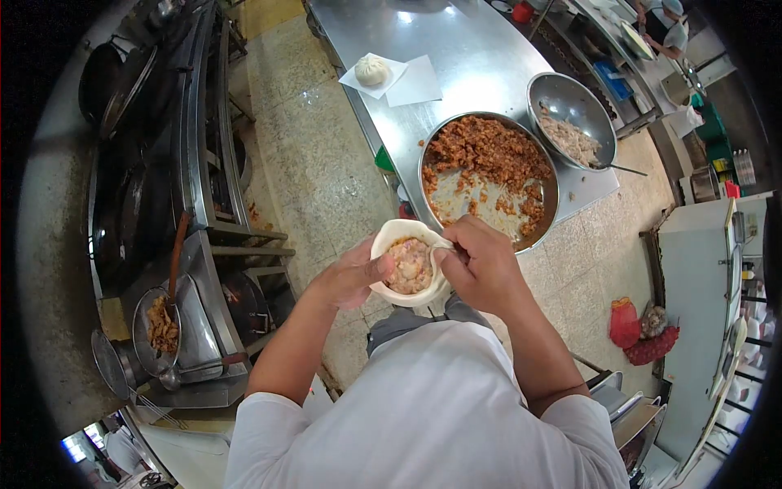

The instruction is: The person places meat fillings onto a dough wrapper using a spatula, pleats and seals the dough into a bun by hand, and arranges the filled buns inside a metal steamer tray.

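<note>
- Nearest the camera, the lower part of the view is filled by a white shirt [423, 399], worn by the person whose arms are stretched forward.
- Beyond it, a steel table [481, 61] is seen, its surface shiny under the light.
- On its near end a wide pan [554, 189] is set, partly filled with red-brown crumbly filling [482, 151].
- Beside the pan, a smaller steel bowl [580, 102] is placed, in which a pale mixture [570, 140] is held.
- The dough wrapper is cradled by the left hand [349, 277]: its thumb is laid over the rim onto the contents, while the supporting fingers are mostly hidden below.
- By the right hand [481, 259] the opposite edge is pinched between thumb and curled fingers.
- The dough wrapper [397, 230] itself is held above the floor, in front of the body and just short of the pan, shaped as a cup and not sealed. It can be judged light, soft and stretchy, easily torn if pulled thin; it is best supported from beneath and gripped only at the rim.
- Inside it, meat filling [410, 265] is contained; it looks moist and probably slippery, so the rim is best kept clean of it.
- A pleated bun [371, 70] is rested on white paper [419, 81] at the table's left edge.
</note>
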{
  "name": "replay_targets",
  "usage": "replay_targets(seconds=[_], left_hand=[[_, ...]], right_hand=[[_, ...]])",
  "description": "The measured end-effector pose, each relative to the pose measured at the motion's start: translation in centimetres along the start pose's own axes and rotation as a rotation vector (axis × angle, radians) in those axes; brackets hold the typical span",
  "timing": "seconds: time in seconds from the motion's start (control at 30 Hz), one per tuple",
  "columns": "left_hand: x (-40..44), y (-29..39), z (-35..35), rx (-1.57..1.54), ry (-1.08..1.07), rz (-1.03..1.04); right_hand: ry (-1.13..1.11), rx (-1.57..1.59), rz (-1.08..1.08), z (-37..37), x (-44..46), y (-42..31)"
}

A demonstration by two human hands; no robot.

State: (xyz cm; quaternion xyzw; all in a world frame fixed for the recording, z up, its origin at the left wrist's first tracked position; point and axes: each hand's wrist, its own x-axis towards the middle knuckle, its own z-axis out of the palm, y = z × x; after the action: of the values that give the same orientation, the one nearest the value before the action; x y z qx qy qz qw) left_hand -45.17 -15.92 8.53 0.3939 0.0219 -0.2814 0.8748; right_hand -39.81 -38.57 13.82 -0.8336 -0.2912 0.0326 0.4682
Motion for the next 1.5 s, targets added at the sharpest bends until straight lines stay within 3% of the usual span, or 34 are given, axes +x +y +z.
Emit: replay_targets(seconds=[0.17, 0.27, 0.37, 0.47, 0.67, 0.87, 0.93, 1.07, 1.27, 1.37, 1.5], left_hand=[[0.0, 0.1, 0.3, 0.037, 0.104, -0.002], [0.2, 0.9, 0.7, 0.11, 0.108, 0.019], [0.5, 1.4, 0.3, 0.16, 0.045, -0.087], [0.8, 1.3, 0.4, 0.179, 0.169, -0.056], [1.2, 2.4, 0.9, 0.291, 0.126, -0.083], [1.7, 3.4, 0.5, 0.456, 0.179, -0.221], [1.8, 3.6, 0.8, 0.567, 0.189, -0.263], [2.3, 4.3, 0.8, 0.651, 0.163, -0.315], [3.0, 5.1, 1.0, 0.721, 0.064, -0.381], [3.2, 5.4, 1.6, 0.832, 0.104, -0.373], [3.9, 5.6, 1.1, 0.898, 0.026, -0.396]], right_hand=[[-0.027, -0.067, -0.082, 0.1, -0.7, 0.2], [0.051, 0.035, 0.04, 0.0, 0.4, -0.8], [0.016, 0.018, 0.009, 0.6, 0.7, 0.5], [-0.017, -0.079, -0.118, 0.7, 0.2, 1.4], [0.016, 0.041, 0.058, 0.5, 1.4, -0.2], [-0.11, -0.169, -0.062, 1.1, 0.7, 1.3], [-0.001, -0.051, -0.028, 0.9, 0.8, 0.7], [0.044, -0.005, -0.068, 1.2, 2.0, 1.3], [-0.104, -0.136, -0.105, 1.3, 1.0, 2.1], [0.021, -0.032, -0.043, 1.0, 1.4, 1.3], [-0.093, -0.067, -0.052, 1.1, 1.6, 1.9]])
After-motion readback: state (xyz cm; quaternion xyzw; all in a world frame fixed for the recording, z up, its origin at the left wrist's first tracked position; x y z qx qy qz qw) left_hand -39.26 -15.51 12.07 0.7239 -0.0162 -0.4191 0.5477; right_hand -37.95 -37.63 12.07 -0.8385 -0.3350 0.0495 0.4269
